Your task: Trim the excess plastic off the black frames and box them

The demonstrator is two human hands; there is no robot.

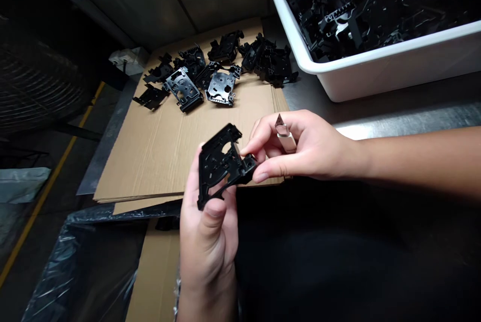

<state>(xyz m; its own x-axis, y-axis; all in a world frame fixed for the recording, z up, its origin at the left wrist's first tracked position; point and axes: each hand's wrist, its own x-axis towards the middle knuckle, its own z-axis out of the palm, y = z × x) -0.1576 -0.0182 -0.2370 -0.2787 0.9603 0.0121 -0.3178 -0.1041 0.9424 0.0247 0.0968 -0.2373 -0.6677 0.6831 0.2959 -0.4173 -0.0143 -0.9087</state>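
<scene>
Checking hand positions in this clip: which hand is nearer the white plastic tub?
Right: the right hand is just below the white plastic tub in view; the left hand is farther, down and left of it, holding a black plastic part.

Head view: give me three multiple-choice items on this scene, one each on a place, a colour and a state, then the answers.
1. Where is the white plastic tub?
A) On the floor
B) On the cardboard sheet
C) On the steel counter

2. What colour is the floor stripe?
A) Red
B) Yellow
C) White

3. What state is the black plastic part in?
A) Held by both hands
B) Lying flat on the cardboard sheet
C) Inside the white plastic tub

Answers:
1. C: the tub stands on the steel, right of the cardboard.
2. B: the stripe shows yellow, running diagonally at the left.
3. A: the left hand grips it and the right hand pinches its edge.
</scene>
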